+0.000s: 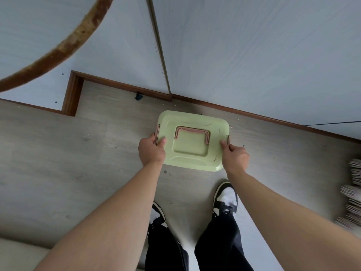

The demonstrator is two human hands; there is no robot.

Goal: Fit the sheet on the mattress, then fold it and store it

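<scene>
A pale green storage box (192, 159) with a lid and a pink carry handle (192, 133) sits low over the grey floor, in front of my feet. My left hand (151, 149) grips its left edge by the pink side latch, thumb on the lid. My right hand (235, 156) grips the right edge at the other latch. The lid is on, so the inside is hidden. No sheet or mattress is in view.
White wardrobe doors (254, 55) with a brown skirting board (244, 112) stand just beyond the box. A stack of striped fabric (351, 194) lies at the right edge. My two shoes (224, 198) stand on the wood-look floor below the box.
</scene>
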